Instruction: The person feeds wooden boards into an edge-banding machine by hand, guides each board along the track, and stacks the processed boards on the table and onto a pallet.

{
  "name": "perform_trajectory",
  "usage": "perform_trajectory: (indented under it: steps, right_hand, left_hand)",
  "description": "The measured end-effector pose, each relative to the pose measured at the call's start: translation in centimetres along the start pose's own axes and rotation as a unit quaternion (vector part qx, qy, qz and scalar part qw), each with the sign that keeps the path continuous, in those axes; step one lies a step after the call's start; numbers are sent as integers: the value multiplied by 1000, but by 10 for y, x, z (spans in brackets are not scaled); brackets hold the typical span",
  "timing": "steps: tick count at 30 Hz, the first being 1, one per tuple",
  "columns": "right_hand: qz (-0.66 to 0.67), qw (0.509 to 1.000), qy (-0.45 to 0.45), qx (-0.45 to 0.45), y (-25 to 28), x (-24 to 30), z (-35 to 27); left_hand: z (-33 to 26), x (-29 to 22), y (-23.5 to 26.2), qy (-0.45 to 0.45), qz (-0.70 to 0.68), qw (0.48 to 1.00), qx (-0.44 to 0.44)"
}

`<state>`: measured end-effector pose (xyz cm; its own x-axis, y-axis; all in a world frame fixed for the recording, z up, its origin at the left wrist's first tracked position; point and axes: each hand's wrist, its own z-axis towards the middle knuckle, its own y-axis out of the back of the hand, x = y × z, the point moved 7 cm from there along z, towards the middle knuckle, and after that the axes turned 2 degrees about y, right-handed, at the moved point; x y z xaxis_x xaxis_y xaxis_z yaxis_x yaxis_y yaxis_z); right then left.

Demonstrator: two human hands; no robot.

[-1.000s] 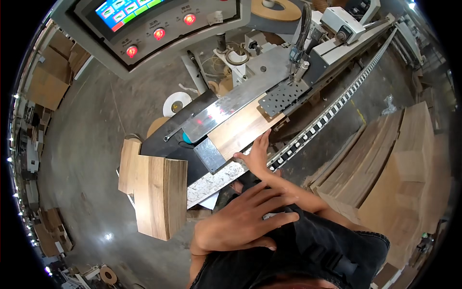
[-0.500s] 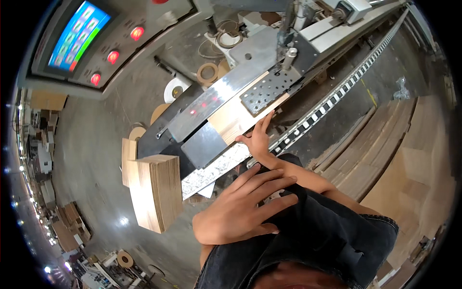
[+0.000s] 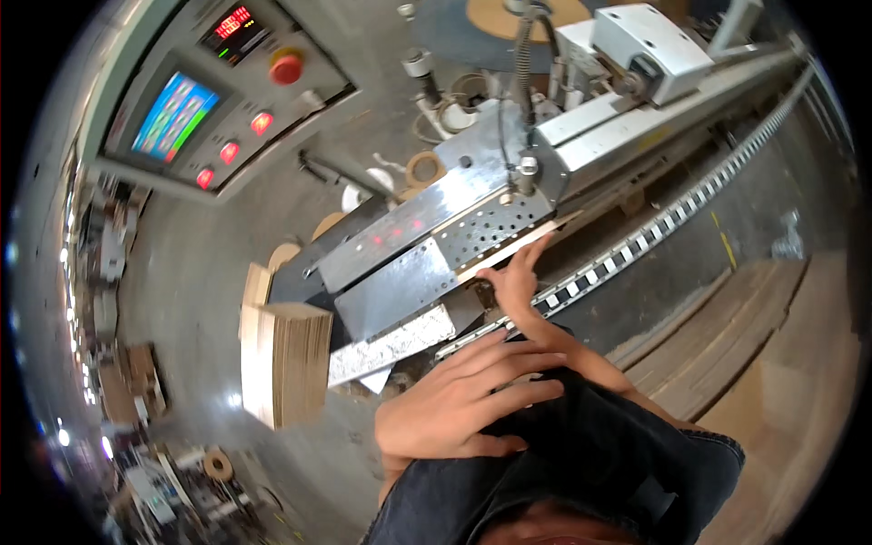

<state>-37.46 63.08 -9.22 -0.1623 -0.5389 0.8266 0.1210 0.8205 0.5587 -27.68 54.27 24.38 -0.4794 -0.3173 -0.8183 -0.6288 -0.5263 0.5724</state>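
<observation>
My right hand [image 3: 516, 283] reaches the near edge of the machine's metal table [image 3: 391, 289]. Its thumb and fingers are spread along a thin pale wood edge [image 3: 510, 253], touching it; whether this is a whole board seen edge-on I cannot tell. Just behind that edge lies a perforated metal plate [image 3: 486, 225]. Closer to me, my left hand [image 3: 468, 400] hovers or rests above my dark clothing [image 3: 581, 445], palm down, fingers stretched out and holding nothing. A stack of wood boards [image 3: 289, 363] stands at the table's left end.
At upper left is a control panel [image 3: 272, 118] with a screen, lit red buttons and a red stop knob. A black-and-white toothed track [image 3: 627, 243] runs to the upper right. Long wood boards [image 3: 718, 318] lie at right. Rolls of edging tape [image 3: 423, 170] sit behind the table.
The broad wood board face seen on the table no longer shows; only a thin edge is visible by my right hand, and more perforated plate is uncovered. My view has shifted; my left hand stays much alike.
</observation>
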Motion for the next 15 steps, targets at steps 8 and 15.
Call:
perform_trajectory:
  steps: [8,15]
  right_hand:
    - [-152,985,60,-60,39,-29,45]
    - [-104,993,-49,-16,56,-136,96]
  left_hand:
    - [15,-23,-33,-68,-45,997,-2]
    - [-2,-45,-55,-158,-79,984,0]
